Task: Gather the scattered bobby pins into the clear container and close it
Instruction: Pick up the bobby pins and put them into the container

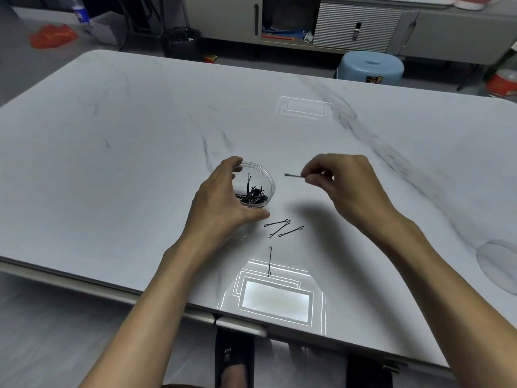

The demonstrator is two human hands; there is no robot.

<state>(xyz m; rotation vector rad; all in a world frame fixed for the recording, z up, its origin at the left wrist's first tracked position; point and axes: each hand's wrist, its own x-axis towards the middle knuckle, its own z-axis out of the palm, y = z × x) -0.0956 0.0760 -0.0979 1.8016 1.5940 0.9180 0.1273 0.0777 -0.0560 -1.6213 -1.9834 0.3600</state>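
Already half-filled with pins, the clear container (pixel 256 186) sits mid-table, the left hand (pixel 223 203) cupped around its near wall, likely to steady it. Just to its right, the right hand (pixel 341 183) pinches one bobby pin (pixel 293 176) above the table (pixel 112 152). Four loose pins (pixel 282 228) lie nearer the front edge, with bare room all round.

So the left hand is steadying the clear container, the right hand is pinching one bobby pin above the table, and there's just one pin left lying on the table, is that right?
Not quite. The head view shows four bobby pins still on the table: three crossed together just near the clear container, and a lone pin nearer the person. The rest holds: the left hand steadies the container and the right hand pinches one held pin above the table.
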